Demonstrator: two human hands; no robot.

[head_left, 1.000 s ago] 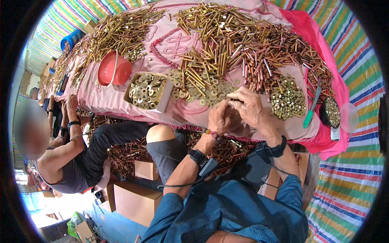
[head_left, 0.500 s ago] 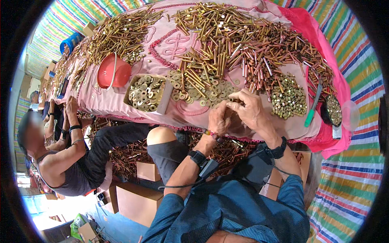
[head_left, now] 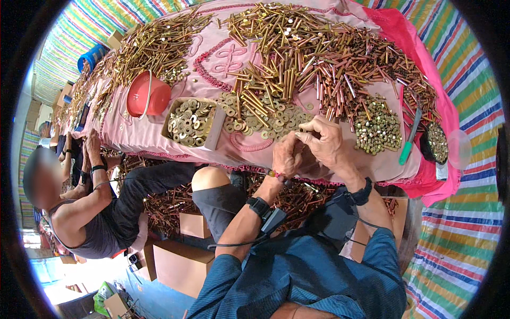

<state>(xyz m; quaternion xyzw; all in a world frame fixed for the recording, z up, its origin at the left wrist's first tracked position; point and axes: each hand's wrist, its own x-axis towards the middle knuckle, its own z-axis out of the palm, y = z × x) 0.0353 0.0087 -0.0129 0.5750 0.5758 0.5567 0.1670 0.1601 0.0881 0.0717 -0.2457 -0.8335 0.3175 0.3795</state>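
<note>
My left hand (head_left: 287,155) and my right hand (head_left: 325,142) meet at the near edge of the pink cloth. The right thumb and forefinger pinch at a small dark brassy piece (head_left: 303,131), too small to name. Curled fingers close my left hand just beside it, and whatever lies inside is hidden. Flat washers (head_left: 273,119) lie loose just beyond the hands. To their right is a heap of small nuts (head_left: 378,127). Farther back, long brass-coloured bolts (head_left: 284,72) and coppery metal sleeves (head_left: 340,82) are piled.
A box of washers (head_left: 214,130) and a red bucket (head_left: 154,98) stand left. A green-handled tool (head_left: 408,146) and a black bowl of small parts (head_left: 435,143) lie right. A co-worker (head_left: 79,218) sits at the left. Cardboard boxes (head_left: 180,268) and more metal rods (head_left: 167,210) lie below.
My hands stay together in nearly the same place, with only a slight shift of the fingers. The co-worker's head and arms have moved a little.
</note>
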